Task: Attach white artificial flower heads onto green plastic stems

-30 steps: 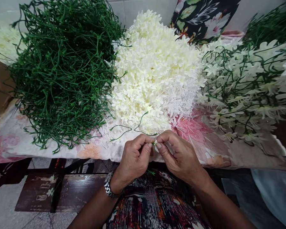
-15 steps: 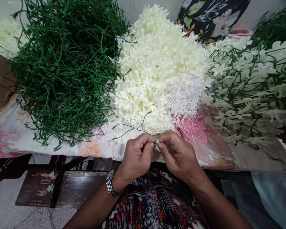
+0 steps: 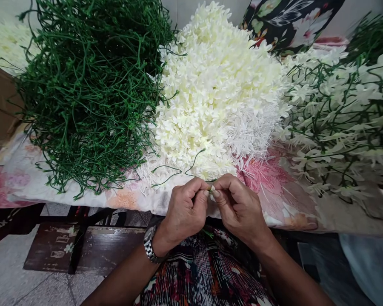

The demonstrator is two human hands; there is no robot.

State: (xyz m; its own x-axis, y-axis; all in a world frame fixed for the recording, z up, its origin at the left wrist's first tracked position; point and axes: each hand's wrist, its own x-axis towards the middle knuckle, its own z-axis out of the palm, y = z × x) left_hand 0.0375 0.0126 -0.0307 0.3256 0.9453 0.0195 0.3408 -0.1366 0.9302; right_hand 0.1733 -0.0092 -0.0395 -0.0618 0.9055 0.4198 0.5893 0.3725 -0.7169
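Both hands meet at the near edge of the floral cloth (image 3: 19, 187) — the left hand (image 3: 183, 212) pinches a thin green wire stem (image 3: 191, 163) and the right hand (image 3: 239, 208) pinches a tiny white flower (image 3: 212, 189) against its tip. No bins here, just heaps on the cloth: green stems (image 3: 86, 89), loose white blossoms (image 3: 217, 89), finished sprigs (image 3: 341, 119) on the right.

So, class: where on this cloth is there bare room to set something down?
Bare cloth shows between the white flowers and the finished sprays, and along the near edge below the green stems. Everywhere else is heaped. Both hands, left and right, pinch a small flower.
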